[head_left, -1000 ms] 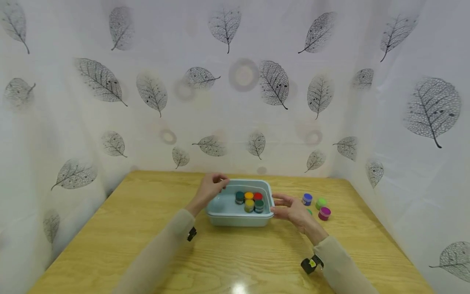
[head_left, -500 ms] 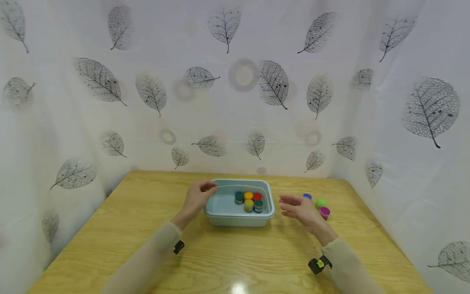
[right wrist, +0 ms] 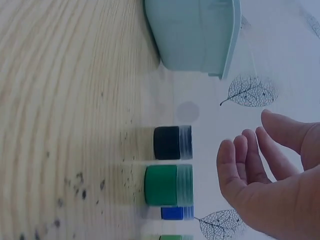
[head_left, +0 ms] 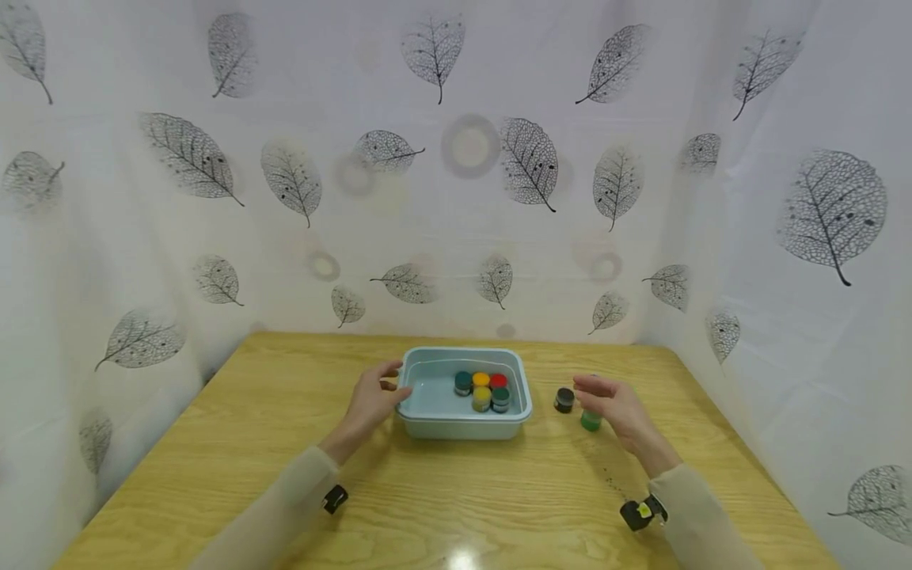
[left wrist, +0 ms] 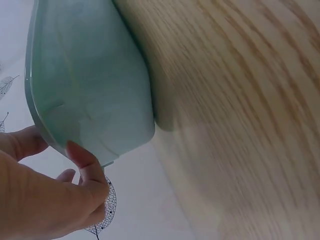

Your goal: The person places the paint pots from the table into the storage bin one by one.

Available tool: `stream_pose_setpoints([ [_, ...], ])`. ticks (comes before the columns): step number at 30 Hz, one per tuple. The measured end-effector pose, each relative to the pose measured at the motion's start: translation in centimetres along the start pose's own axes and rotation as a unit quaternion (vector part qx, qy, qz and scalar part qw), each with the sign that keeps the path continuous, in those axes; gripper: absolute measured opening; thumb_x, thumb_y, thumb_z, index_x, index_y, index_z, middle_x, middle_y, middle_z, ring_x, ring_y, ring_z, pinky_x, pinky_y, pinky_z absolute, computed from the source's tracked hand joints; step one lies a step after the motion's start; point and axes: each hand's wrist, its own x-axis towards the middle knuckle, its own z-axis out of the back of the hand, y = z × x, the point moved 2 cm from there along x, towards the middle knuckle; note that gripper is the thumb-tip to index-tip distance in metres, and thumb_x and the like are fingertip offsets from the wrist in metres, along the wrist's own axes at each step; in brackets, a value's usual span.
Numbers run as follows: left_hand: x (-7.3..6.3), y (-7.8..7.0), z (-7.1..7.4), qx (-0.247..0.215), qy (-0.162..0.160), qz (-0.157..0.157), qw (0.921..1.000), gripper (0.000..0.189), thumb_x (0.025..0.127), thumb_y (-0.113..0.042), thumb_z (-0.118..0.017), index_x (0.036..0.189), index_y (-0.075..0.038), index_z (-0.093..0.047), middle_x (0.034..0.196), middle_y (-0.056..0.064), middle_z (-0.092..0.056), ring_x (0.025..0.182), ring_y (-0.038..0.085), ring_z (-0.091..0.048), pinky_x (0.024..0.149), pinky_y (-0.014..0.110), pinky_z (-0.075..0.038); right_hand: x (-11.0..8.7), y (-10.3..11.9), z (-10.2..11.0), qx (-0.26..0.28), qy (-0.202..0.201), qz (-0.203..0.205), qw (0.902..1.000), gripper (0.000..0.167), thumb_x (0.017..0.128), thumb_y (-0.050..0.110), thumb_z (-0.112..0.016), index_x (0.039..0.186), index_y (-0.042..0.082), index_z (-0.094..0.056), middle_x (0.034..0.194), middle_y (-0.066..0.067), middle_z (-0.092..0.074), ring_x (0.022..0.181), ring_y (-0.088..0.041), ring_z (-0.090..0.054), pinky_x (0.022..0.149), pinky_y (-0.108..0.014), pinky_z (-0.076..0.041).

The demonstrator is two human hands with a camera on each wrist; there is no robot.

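A pale blue plastic tub [head_left: 463, 428] stands on the table. Inside its right half sit several small paint jars: dark teal [head_left: 463, 384], orange [head_left: 480, 380], red [head_left: 498, 381], yellow [head_left: 481, 399] and dark green [head_left: 500, 400]. My left hand [head_left: 369, 404] is at the tub's left end, thumb and fingers on either side of the rim in the left wrist view. My right hand [head_left: 621, 408] hovers with loosely bent fingers over jars right of the tub, holding nothing. Below it stand a black jar [right wrist: 167, 142], a green jar [right wrist: 162, 185] and a blue jar [right wrist: 172, 213].
A light green jar [right wrist: 175, 237] shows at the lower edge of the right wrist view. The wooden table [head_left: 456, 491] has dark specks [right wrist: 80, 182] near the jars. A white leaf-patterned curtain [head_left: 456, 229] surrounds the table's back and sides.
My right hand has left the tub's right rim and moved right over the jars, uncovering the black one. My left hand has moved left and down to the tub's left end.
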Motion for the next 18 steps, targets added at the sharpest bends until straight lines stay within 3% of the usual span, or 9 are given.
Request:
stream_pose_setpoints([
  [2,-0.1,0.2,0.0,-0.005,0.007,0.003,1.0,0.054,0.088,-0.005,-0.071,0.138,-0.001,-0.052,0.13,0.023,-0.056,0.109,0.032,-0.059,0.08,0.033,-0.058,-0.1,-0.3,0.4,-0.01,-0.01,0.001,0.9999,0.053,0.098,0.02,-0.061,0.143,-0.003,-0.045,0.144,-0.024,-0.048,0.116,-0.01,-0.058,0.112,-0.045,-0.042],
  [9,0.0,0.5,0.0,-0.04,0.02,0.01,0.999,0.048,0.089,-0.002,-0.068,0.134,0.003,-0.053,0.128,0.024,-0.056,0.1,0.029,-0.063,0.072,0.03,-0.06,-0.8,-1.1,1.1,-0.047,-0.022,0.007,0.9987,0.05,0.097,0.016,-0.061,0.142,-0.002,-0.047,0.143,-0.022,-0.051,0.134,-0.038,-0.046,0.116,-0.055,-0.033],
  [18,0.3,1.0,0.2,-0.096,0.042,0.032,0.994,0.047,0.089,-0.001,-0.068,0.134,0.002,-0.056,0.113,0.023,-0.057,0.087,0.028,-0.063,0.063,0.032,-0.061,-0.7,-1.7,1.6,-0.106,-0.008,0.015,0.9942,0.052,0.092,0.015,-0.068,0.138,-0.002,-0.051,0.141,-0.022,-0.052,0.135,-0.043,-0.042,0.112,-0.065,-0.031],
])
